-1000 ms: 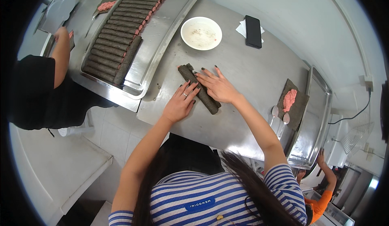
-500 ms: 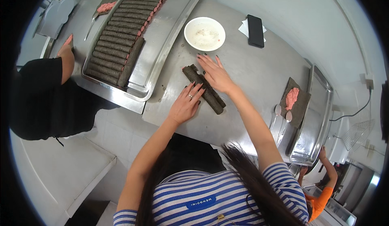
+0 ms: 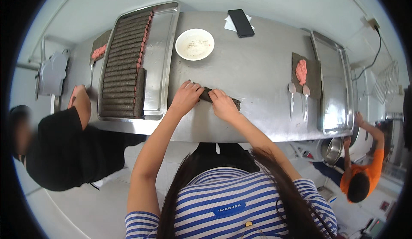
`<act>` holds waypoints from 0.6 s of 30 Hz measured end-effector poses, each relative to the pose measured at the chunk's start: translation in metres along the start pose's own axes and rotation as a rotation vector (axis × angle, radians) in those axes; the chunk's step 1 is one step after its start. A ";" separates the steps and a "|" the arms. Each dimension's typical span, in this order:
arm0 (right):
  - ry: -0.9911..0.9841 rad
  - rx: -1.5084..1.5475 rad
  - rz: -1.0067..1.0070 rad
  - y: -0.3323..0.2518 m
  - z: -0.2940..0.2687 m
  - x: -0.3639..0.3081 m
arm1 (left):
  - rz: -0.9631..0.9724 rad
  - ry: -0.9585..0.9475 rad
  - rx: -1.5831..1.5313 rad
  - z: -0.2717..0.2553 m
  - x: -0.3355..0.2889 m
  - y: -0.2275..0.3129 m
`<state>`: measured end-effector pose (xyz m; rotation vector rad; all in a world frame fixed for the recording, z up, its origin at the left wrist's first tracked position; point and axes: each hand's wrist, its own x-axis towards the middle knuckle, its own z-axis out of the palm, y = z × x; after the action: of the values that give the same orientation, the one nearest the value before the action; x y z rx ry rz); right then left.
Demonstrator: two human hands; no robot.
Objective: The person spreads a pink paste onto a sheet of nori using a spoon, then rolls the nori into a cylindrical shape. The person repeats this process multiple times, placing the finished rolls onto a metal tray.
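Fingers of the left hand (image 3: pixel 186 97) curl over the left part of a dark roll (image 3: pixel 206 95), while the right hand (image 3: pixel 225 105) grips it farther right, one end jutting past that hand. Probably light, pliant and easily crushed or torn, it calls for a gentle, spread hold near both ends. It looks slim, matte and greenish-black. Beyond the left hand, similar rolls (image 3: pixel 122 65) lie in a metal tray (image 3: pixel 161 63).

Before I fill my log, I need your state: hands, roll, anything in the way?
Left hand, right hand on dark roll. Roll partly covered. White bowl beyond, apart.
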<state>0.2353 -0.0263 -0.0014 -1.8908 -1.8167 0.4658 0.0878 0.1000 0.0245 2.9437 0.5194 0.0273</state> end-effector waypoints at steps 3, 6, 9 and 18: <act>-0.027 -0.066 -0.046 -0.001 0.000 -0.011 | 0.040 -0.083 -0.018 0.000 0.000 0.003; 0.026 -0.241 -0.029 -0.007 0.010 -0.021 | 0.075 -0.035 -0.053 0.000 -0.003 0.009; 0.055 -0.354 0.062 -0.013 0.016 -0.027 | 0.099 -0.046 -0.056 -0.002 -0.001 0.008; 0.163 -0.358 0.153 -0.003 0.014 -0.055 | 0.099 -0.207 -0.081 -0.011 0.015 0.003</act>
<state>0.2218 -0.0797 -0.0157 -2.2429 -1.7440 0.0301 0.1023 0.1043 0.0354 2.8461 0.3343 -0.2368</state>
